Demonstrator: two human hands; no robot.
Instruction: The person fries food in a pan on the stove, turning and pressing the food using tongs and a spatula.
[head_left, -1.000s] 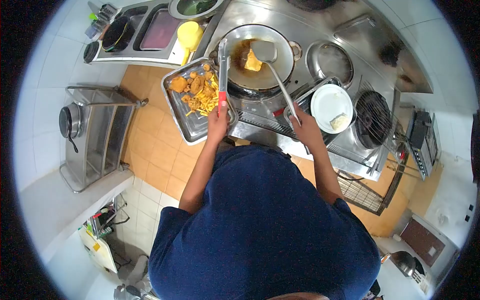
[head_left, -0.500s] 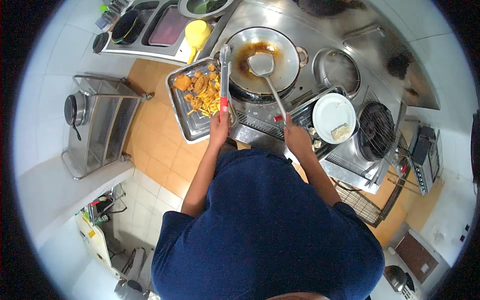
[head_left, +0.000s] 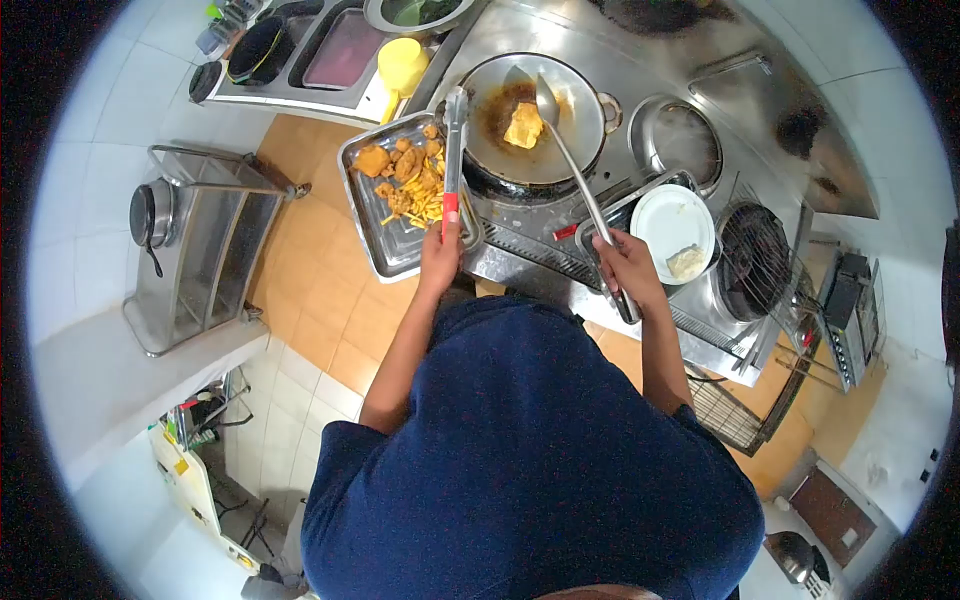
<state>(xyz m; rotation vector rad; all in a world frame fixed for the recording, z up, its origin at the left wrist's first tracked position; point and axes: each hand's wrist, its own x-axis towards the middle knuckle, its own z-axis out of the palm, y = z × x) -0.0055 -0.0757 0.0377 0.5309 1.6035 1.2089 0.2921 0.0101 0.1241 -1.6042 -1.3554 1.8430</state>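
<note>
In a kitchen walled with pale tile, a person in a dark blue top stands at a stainless-steel worktop point(head_left: 600, 72), frying being, by the look of it, the step in hand. The wok point(head_left: 520, 175) sits on the worktop, its bowl stained brown at the centre. A metal trolley point(head_left: 222, 235) stands well to its left; beyond it on the upper left are a sink basin point(head_left: 335, 50) and a yellow dipper point(head_left: 402, 65). To its right lie a round metal pan point(head_left: 680, 140) and, farther off, a wire grate point(head_left: 762, 262). Just left of it, a steel tray point(head_left: 395, 240) bears fried pieces point(head_left: 372, 160) and French fries point(head_left: 425, 205); a white plate point(head_left: 665, 212) to its lower right holds a pale piece point(head_left: 686, 262). The right hand point(head_left: 632, 265) has its fingers closed around a long-handled wok turner point(head_left: 578, 175), blade beside the golden piece point(head_left: 523, 126) inside the wok. The left hand point(head_left: 440, 260) grasps red-handled tongs point(head_left: 454, 150) over the tray. Moving the golden piece would likely call for a low, gentle slide of the blade underneath.
</note>
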